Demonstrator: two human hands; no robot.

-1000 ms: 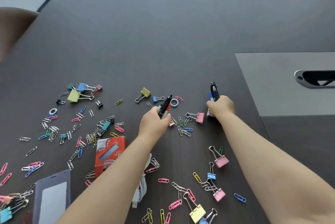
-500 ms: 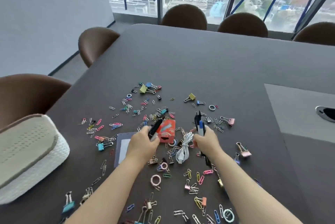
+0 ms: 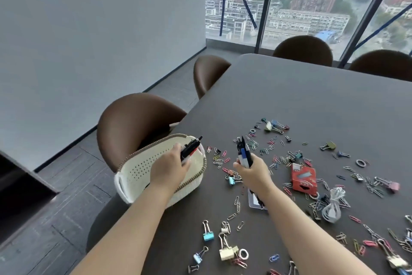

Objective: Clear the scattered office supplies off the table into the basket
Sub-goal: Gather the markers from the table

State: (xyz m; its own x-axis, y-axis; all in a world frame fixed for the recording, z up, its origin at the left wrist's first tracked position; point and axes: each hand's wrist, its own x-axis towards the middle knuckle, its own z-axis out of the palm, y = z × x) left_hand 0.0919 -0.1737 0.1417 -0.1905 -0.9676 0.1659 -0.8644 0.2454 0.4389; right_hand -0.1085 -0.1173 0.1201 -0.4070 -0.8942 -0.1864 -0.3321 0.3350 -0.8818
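Note:
A white perforated basket (image 3: 136, 170) with a braided rim sits at the table's left edge. My left hand (image 3: 169, 169) hovers over it, shut on black and red pens (image 3: 190, 148). My right hand (image 3: 253, 172) is just right of the basket, above the table, shut on black and blue pens (image 3: 244, 152) that point upward. Coloured paper clips and binder clips (image 3: 276, 147) lie scattered across the dark table (image 3: 312, 96). A red staple box (image 3: 303, 177) and a coiled white cable (image 3: 332, 208) lie to the right of my right arm.
A card holder (image 3: 254, 201) lies partly under my right forearm. Binder clips (image 3: 225, 250) lie near the table's front edge. Brown chairs (image 3: 133, 123) stand along the left side and far end. Windows are beyond the table, and grey floor is on the left.
Both hands lifted from the table with their pens and travelled left. My left hand now sits over the basket. The view swung left, bringing the basket fully into sight.

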